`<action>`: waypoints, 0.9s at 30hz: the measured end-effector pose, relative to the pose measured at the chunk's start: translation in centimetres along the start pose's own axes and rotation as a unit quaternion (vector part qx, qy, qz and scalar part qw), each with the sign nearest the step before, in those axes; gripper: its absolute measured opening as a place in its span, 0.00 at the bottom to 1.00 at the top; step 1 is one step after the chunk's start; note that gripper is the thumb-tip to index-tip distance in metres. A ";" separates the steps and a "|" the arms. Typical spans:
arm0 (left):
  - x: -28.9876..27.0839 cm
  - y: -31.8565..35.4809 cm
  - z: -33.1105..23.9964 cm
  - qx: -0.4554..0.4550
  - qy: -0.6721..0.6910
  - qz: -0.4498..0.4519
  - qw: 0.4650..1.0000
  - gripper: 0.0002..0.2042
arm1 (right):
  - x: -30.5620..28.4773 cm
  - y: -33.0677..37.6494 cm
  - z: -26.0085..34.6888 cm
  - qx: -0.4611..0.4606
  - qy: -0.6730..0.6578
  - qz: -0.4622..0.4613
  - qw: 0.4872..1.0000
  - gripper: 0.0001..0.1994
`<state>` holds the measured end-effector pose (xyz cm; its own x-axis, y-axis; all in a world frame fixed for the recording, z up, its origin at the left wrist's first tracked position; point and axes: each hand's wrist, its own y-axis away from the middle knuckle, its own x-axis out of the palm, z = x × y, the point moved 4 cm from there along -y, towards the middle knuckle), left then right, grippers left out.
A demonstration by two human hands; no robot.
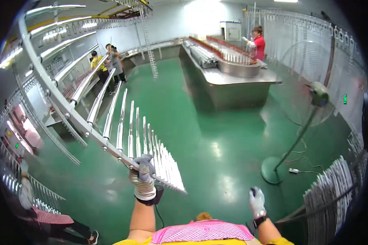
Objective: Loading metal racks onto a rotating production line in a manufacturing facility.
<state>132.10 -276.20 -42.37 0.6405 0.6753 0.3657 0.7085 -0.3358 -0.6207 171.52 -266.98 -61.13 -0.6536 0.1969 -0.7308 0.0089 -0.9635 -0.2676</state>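
Observation:
My left hand (144, 171), in a grey knit glove, is raised and closed around the lower end of a long metal rack bar (65, 116). Several shiny metal rods (131, 130) hang side by side from that bar, running away from me. My right hand (256, 201), also gloved, hangs low at my right side with its fingers curled and nothing seen in it. A pink mesh apron (200, 232) covers my chest at the bottom edge.
A standing fan (310, 106) on a round base is at the right on the green floor (216, 134). A steel conveyor counter (233, 77) stands ahead; a person in red (258, 43) works there. Two people (106, 61) stand far left. More rod racks (335, 192) sit lower right.

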 end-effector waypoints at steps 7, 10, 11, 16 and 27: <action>4.5 -11.2 11.7 -0.021 0.014 0.021 0.999 0.11 | 15.8 -19.5 23.6 -0.392 -0.133 0.188 0.891 0.12; 3.5 -16.4 18.0 -0.020 0.021 0.002 1.000 0.13 | 21.6 -23.2 25.1 -0.396 -0.085 0.223 0.887 0.14; 1.5 -18.1 22.1 -0.065 0.112 -0.012 0.991 0.12 | 23.8 -24.3 22.8 -0.325 -0.036 0.245 0.913 0.14; 6.8 -26.7 30.1 -0.102 0.032 0.000 0.994 0.14 | 22.8 -27.0 8.0 0.067 0.116 0.289 0.948 0.15; 16.1 -53.0 53.7 -0.022 -0.005 0.109 0.994 0.12 | 49.8 -64.9 32.4 -0.158 -0.027 0.342 0.926 0.15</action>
<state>88.95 -212.25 -40.81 0.7772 0.5897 0.2196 0.5659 -0.5023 -0.6538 113.85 -200.54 -59.84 -0.4501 -0.4577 -0.7668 0.6500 -0.7567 0.0700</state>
